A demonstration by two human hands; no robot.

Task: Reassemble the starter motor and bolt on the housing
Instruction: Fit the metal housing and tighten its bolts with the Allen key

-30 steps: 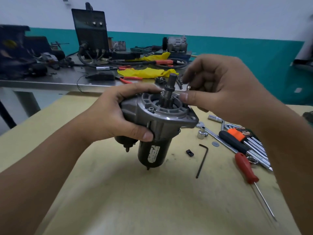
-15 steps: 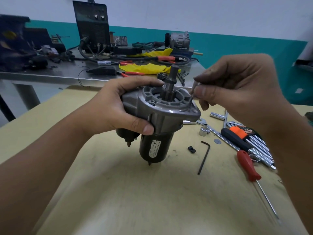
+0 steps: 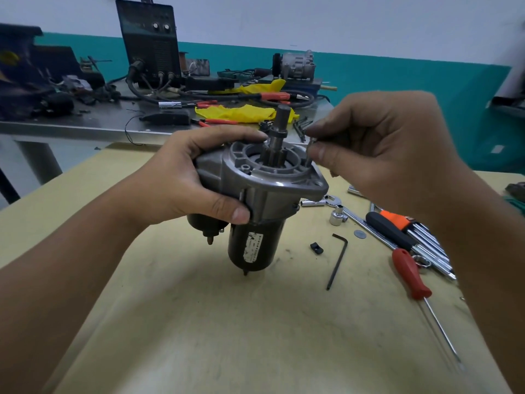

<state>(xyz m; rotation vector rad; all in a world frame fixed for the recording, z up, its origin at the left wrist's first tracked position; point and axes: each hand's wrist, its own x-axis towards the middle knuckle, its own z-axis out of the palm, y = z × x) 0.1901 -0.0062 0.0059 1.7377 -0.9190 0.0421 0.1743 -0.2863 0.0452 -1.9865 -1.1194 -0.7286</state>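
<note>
The starter motor [image 3: 255, 245] stands upright on the yellow table [image 3: 227, 336], black body down. Its grey housing [image 3: 272, 183] sits on top with the pinion shaft [image 3: 279, 129] sticking up. My left hand [image 3: 196, 177] grips the housing from the left, thumb on its front. My right hand [image 3: 377, 149] pinches a small bolt [image 3: 309, 150] between thumb and forefinger at the housing's right rim; the bolt's lower end is down in the housing.
A black hex key [image 3: 338, 260], a small black clip [image 3: 316, 248], a socket [image 3: 336, 216], a red-handled screwdriver [image 3: 412, 275] and a set of hex keys [image 3: 417, 237] lie to the right. Behind stands a cluttered metal bench [image 3: 99, 123] with a welder [image 3: 149, 41].
My right hand moved from beside the shaft to the housing's right rim and lowered the bolt there. My left hand kept its grip on the housing.
</note>
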